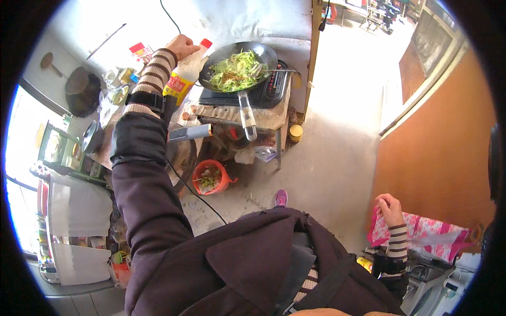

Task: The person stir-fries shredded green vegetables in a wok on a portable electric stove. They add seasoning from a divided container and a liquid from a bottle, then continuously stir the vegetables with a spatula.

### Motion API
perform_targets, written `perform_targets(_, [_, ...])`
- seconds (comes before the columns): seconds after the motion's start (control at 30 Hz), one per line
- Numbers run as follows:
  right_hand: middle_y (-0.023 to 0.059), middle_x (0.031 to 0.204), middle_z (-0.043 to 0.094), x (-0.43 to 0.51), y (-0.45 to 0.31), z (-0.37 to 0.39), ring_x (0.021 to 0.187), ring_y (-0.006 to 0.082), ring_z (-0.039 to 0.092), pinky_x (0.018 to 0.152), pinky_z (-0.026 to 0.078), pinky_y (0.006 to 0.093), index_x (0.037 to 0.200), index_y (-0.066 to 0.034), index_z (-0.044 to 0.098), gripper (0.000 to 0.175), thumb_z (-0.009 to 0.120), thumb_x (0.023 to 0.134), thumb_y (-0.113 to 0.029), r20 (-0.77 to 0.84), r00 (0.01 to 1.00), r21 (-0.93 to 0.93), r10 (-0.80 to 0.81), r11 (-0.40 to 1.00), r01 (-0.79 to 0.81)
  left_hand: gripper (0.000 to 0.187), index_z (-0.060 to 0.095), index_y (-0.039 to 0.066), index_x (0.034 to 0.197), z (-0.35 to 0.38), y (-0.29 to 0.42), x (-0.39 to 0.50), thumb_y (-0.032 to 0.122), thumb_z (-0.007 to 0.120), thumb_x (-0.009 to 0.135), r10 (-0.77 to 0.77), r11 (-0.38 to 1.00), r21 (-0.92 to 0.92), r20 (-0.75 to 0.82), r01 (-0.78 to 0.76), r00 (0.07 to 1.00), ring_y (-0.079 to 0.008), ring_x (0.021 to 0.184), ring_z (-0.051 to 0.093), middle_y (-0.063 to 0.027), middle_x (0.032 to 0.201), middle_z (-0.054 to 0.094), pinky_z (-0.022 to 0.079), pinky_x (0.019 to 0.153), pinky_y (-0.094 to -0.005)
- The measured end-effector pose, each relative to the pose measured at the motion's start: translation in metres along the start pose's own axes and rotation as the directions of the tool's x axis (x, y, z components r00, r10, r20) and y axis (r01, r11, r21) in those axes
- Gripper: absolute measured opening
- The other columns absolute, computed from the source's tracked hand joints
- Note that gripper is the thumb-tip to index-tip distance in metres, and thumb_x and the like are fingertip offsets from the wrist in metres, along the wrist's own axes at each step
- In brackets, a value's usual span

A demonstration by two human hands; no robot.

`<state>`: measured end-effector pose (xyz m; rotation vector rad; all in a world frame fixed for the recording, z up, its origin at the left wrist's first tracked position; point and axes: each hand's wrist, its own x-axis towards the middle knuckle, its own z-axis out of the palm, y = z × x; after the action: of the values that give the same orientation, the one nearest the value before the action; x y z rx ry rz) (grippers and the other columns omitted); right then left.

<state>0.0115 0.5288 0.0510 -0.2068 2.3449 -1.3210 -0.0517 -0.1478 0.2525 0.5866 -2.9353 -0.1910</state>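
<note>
My left hand (pixel 182 47) is at the back of the cooking table, its fingers curled beside the neck of a large plastic bottle (pixel 178 83) with a red cap and a red-and-yellow label. Whether the fingers touch the bottle or hold something small is hidden. Just right of it, a dark wok (pixel 265 51) with a clear-looking handle sits on a black induction cooker (pixel 259 102). Shredded green vegetable (pixel 236 69) with a brown patch of seasoning fills the wok, and a metal spatula (pixel 282 70) leans in it. My right hand (pixel 390 209) hangs low at my side, loosely curled, with nothing visible in it.
A red plastic bucket (pixel 223 179) of vegetable scraps stands on the floor below the table. A black cord (pixel 197 196) crosses toward me. Right of me are an orange-brown door (pixel 438 158) and a pink floral cloth (pixel 427 232). A yellow-lidded container (pixel 295 133) stands near the table leg.
</note>
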Motion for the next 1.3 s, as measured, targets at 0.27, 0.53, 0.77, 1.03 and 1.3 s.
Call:
perform_targets(0.27, [0.0008, 0.064, 0.052, 0.098, -0.038, -0.002, 0.051, 0.0063, 0.050, 0.044, 0.040, 0.0191, 0.087, -0.0013, 0.055, 0.013, 0.047, 0.087, -0.012, 0.035, 0.999, 0.013, 0.014, 1.000, -0.014, 0.030, 0.064, 0.005, 0.070, 0.024, 0.005, 0.079, 0.034, 0.062, 0.071, 0.059, 0.957, 0.282, 0.054, -0.071, 0.997, -0.0210, 0.062, 0.059, -0.0112, 0.067, 0.062, 0.047, 0.062, -0.0352])
perform_targets(0.53, [0.0002, 0.064, 0.051, 0.191, -0.088, 0.001, 0.054, 0.0071, 0.051, 0.048, 0.042, 0.0209, 0.087, -0.0002, 0.055, 0.013, 0.047, 0.088, -0.011, 0.208, 0.974, -0.108, -0.092, 0.987, 0.117, 0.029, 0.064, 0.005, 0.068, 0.023, -0.002, 0.124, 0.034, 0.060, 0.068, 0.055, 0.922, 0.383, 0.021, -0.058, 0.998, -0.0236, 0.063, 0.061, -0.0128, 0.067, 0.062, 0.048, 0.064, -0.0359])
perform_targets(0.77, [0.0017, 0.062, 0.050, 0.281, -0.135, 0.001, 0.053, 0.0081, 0.050, 0.049, 0.042, 0.0216, 0.089, 0.0000, 0.055, 0.015, 0.046, 0.088, -0.012, 0.419, 0.883, -0.164, -0.212, 0.939, 0.303, 0.030, 0.065, 0.003, 0.070, 0.024, 0.001, 0.114, 0.032, 0.062, 0.067, -0.015, 0.898, 0.440, 0.083, -0.023, 0.996, -0.0254, 0.065, 0.061, -0.0147, 0.068, 0.062, 0.047, 0.064, -0.0352])
perform_targets(1.03, [0.0104, 0.078, 0.051, 0.355, -0.192, 0.041, 0.062, 0.0177, 0.054, 0.057, 0.046, 0.0287, 0.104, -0.0042, 0.052, 0.024, 0.053, 0.084, -0.018, 0.572, 0.625, -0.036, -0.531, 0.745, 0.666, 0.032, 0.061, -0.001, 0.063, 0.024, 0.055, 0.116, 0.030, 0.060, 0.067, -0.035, 0.906, 0.424, 0.125, -0.022, 0.992, -0.0265, 0.055, 0.057, -0.0178, 0.059, 0.058, 0.045, 0.057, -0.0369])
perform_targets(1.3, [0.0136, 0.091, 0.040, 0.369, -0.231, 0.118, 0.065, 0.0252, 0.048, 0.062, 0.045, 0.0325, 0.120, -0.0116, 0.043, 0.046, 0.058, 0.081, -0.032, 0.564, 0.301, -0.016, -0.769, 0.355, 0.935, 0.028, 0.065, 0.003, 0.082, 0.033, 0.073, 0.151, 0.028, 0.063, 0.071, -0.186, 0.856, 0.500, 0.058, 0.132, 0.981, -0.0282, 0.075, 0.062, -0.0158, 0.083, 0.064, 0.050, 0.072, -0.0382])
